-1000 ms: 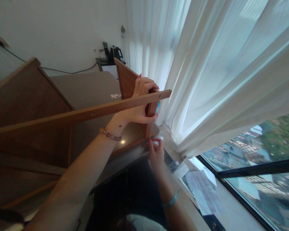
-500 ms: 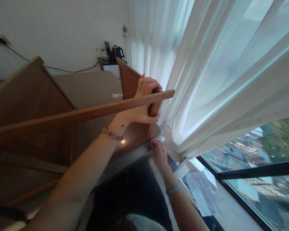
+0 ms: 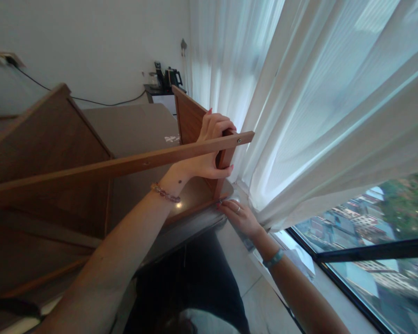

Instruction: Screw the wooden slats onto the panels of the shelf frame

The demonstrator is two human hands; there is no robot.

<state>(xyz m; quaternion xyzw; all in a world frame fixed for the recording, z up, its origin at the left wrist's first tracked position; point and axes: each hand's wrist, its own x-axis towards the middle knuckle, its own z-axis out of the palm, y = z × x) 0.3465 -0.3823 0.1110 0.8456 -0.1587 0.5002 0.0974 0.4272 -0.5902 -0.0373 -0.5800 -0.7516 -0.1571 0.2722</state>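
A brown wooden frame with upright panels stands on the table. My left hand (image 3: pixel 212 148) is wrapped round the edge post (image 3: pixel 226 157) of its right-hand wooden panel (image 3: pixel 191 116), thumb in front and fingers over the top. A long wooden rail (image 3: pixel 153 160) crosses in front of that wrist, with a metal-lined hole near its right end. Low down, at the foot of the same post, the fingers of my right hand (image 3: pixel 239 215) are pinched together against the lower wooden rail (image 3: pixel 191 209). A small, thin metallic piece shows at their tips, too small to name.
Another wooden panel (image 3: pixel 52 139) rises at the left. Behind are a black kettle (image 3: pixel 172 78) on a small cabinet and a cord (image 3: pixel 107 103) along the wall. White curtains (image 3: pixel 237 60) and a window (image 3: pixel 376 222) are at the right, with papers on the sill.
My right hand has swung its wrist and forearm outward to the right, its fingertips staying at the post's foot. My left hand keeps its hold on the post.
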